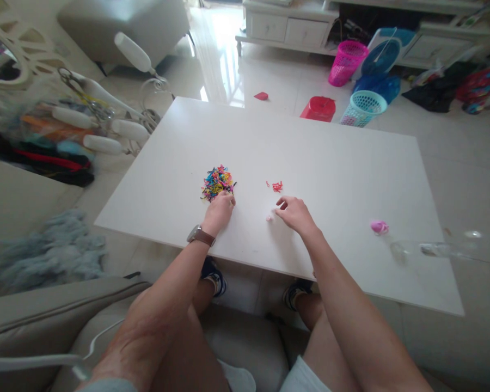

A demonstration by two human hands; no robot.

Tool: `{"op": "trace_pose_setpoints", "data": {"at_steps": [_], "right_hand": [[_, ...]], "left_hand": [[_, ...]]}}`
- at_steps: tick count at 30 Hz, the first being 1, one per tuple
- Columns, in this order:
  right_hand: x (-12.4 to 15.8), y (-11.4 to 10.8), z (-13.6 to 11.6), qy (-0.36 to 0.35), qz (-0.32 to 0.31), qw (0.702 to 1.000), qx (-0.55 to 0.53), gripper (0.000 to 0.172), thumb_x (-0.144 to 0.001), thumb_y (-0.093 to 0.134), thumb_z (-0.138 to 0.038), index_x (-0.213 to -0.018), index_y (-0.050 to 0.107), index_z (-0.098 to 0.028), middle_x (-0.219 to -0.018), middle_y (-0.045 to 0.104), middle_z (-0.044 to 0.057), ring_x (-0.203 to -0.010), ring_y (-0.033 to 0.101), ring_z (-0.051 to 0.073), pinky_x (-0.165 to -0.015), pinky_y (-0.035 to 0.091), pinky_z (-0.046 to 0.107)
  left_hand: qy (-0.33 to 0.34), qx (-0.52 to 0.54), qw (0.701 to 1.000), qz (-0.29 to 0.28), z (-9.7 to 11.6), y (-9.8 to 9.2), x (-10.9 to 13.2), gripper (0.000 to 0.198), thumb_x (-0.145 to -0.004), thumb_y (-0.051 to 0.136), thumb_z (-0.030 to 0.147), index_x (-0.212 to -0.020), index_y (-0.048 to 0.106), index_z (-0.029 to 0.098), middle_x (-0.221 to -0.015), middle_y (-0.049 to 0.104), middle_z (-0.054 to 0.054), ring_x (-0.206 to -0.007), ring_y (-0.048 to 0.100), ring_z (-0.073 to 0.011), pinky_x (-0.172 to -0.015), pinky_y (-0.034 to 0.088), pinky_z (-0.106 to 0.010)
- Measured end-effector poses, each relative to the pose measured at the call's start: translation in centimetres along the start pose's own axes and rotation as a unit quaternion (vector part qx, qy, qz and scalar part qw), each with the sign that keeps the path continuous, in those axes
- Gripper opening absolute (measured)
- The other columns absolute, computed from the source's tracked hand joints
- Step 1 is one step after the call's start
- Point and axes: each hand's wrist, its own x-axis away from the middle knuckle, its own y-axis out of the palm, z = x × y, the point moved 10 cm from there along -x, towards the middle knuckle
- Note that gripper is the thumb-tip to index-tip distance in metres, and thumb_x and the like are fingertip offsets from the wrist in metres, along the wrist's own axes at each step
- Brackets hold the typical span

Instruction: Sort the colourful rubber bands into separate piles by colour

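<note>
A heap of small multicoloured rubber bands [218, 181] lies on the white table [330, 163]. My left hand [221, 208], with a watch [200, 235] on its wrist, is at the near edge of the heap. Its fingers are drawn together, and what they pinch, if anything, is too small to make out. To the right is a little cluster of red bands [277, 187]. Just below that cluster hovers my right hand [294, 213], thumb and fingers apart, holding nothing visible. A tiny pale pink piece [269, 218] lies on the table beside its fingertips.
A purple-pink bundle [379, 227] and a clear glass-like object [436, 249] lie at the table's right. Beyond the far edge stand a red container [319, 109], a light blue basket [363, 108] and a pink basket [348, 62]. A white-armed metal stand [118, 117] is at the left.
</note>
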Motion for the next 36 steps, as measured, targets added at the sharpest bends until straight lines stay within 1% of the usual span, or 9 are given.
{"op": "trace_pose_setpoints", "data": {"at_steps": [3, 10, 12, 14, 18, 23, 28, 32, 36], "right_hand": [[0.0, -0.4, 0.2, -0.002, 0.001, 1.0, -0.003, 0.021, -0.083, 0.067, -0.02, -0.102, 0.077, -0.02, -0.095, 0.079, 0.005, -0.087, 0.071, 0.019, -0.081, 0.049, 0.027], [0.1, -0.8, 0.6, 0.004, 0.004, 1.0, -0.005, 0.021, -0.083, 0.068, -0.019, -0.102, 0.077, -0.02, -0.094, 0.079, 0.005, -0.087, 0.07, 0.018, -0.081, 0.049, 0.027], [0.1, -0.9, 0.5, 0.003, 0.004, 1.0, -0.007, 0.021, -0.084, 0.067, -0.02, -0.102, 0.077, -0.02, -0.094, 0.079, 0.005, -0.086, 0.07, 0.018, -0.081, 0.05, 0.027], [0.2, -0.8, 0.5, 0.005, -0.001, 1.0, -0.008, 0.021, -0.084, 0.067, -0.02, -0.103, 0.077, -0.02, -0.095, 0.079, 0.005, -0.085, 0.07, 0.018, -0.081, 0.05, 0.027], [0.2, -0.7, 0.5, 0.004, -0.008, 1.0, -0.008, 0.02, -0.085, 0.068, -0.02, -0.103, 0.077, -0.02, -0.096, 0.079, 0.005, -0.086, 0.07, 0.018, -0.08, 0.049, 0.027], [-0.1, -0.6, 0.8, 0.0, -0.003, 1.0, -0.005, 0.02, -0.085, 0.067, -0.017, -0.102, 0.077, -0.02, -0.094, 0.079, 0.005, -0.086, 0.07, 0.018, -0.08, 0.049, 0.027], [-0.3, 1.6, 0.2, -0.055, -0.037, 0.998, -0.001, 0.029, -0.085, 0.066, -0.007, -0.109, 0.076, -0.02, -0.106, 0.076, 0.005, -0.085, 0.067, 0.015, -0.081, 0.048, 0.024], [0.3, 4.0, -1.2, -0.108, -0.074, 0.991, 0.029, 0.022, -0.092, 0.069, -0.018, -0.112, 0.076, -0.023, -0.112, 0.07, 0.005, -0.086, 0.066, 0.014, -0.08, 0.046, 0.023], [0.4, 4.8, -1.4, -0.103, -0.075, 0.989, 0.071, 0.015, -0.095, 0.065, -0.019, -0.103, 0.077, -0.023, -0.109, 0.068, 0.006, -0.089, 0.065, 0.015, -0.079, 0.044, 0.024]], "left_hand": [[0.001, -0.021, 1.0, 0.001, 0.2, -0.1, 0.0, 0.023, -0.094, 0.049, 0.014, -0.088, 0.07, 0.019, -0.113, 0.064, -0.011, -0.1, 0.065, -0.0222, -0.091, 0.051, -0.033], [-0.003, -0.041, 0.999, 0.0, 0.2, -0.1, -0.4, 0.019, -0.092, 0.049, 0.012, -0.088, 0.066, 0.02, -0.111, 0.067, -0.012, -0.099, 0.065, -0.0234, -0.088, 0.05, -0.033], [-0.024, -0.032, 0.999, -0.005, -0.3, -0.2, -0.5, 0.019, -0.087, 0.053, 0.009, -0.093, 0.066, 0.022, -0.104, 0.07, -0.01, -0.097, 0.066, -0.0234, -0.085, 0.05, -0.032], [-0.045, -0.024, 0.999, -0.004, -0.8, -0.6, -0.5, 0.026, -0.082, 0.056, 0.006, -0.1, 0.066, 0.022, -0.1, 0.072, -0.008, -0.094, 0.066, -0.023, -0.081, 0.049, -0.031], [-0.056, -0.019, 0.998, 0.0, -1.3, -1.2, -0.4, 0.035, -0.079, 0.061, 0.006, -0.11, 0.067, 0.021, -0.103, 0.073, -0.007, -0.095, 0.067, -0.0219, -0.082, 0.049, -0.029], [-0.042, -0.015, 0.999, -0.007, -1.1, -0.7, -0.5, 0.025, -0.081, 0.065, 0.013, -0.103, 0.071, 0.021, -0.097, 0.073, -0.006, -0.092, 0.067, -0.0226, -0.081, 0.05, -0.03], [-0.027, -0.019, 0.999, -0.003, -0.6, -0.3, -0.6, 0.018, -0.081, 0.063, 0.013, -0.096, 0.071, 0.022, -0.099, 0.073, -0.007, -0.093, 0.067, -0.0226, -0.082, 0.049, -0.03], [-0.03, -0.019, 0.999, -0.002, -0.6, -0.4, -0.5, 0.015, -0.082, 0.06, 0.014, -0.09, 0.07, 0.022, -0.1, 0.073, -0.008, -0.09, 0.067, -0.0221, -0.078, 0.049, -0.03], [-0.04, -0.023, 0.999, 0.001, -0.4, -0.8, -0.3, 0.018, -0.083, 0.056, 0.01, -0.087, 0.07, 0.022, -0.099, 0.074, -0.008, -0.089, 0.067, -0.0216, -0.077, 0.048, -0.03]]}}
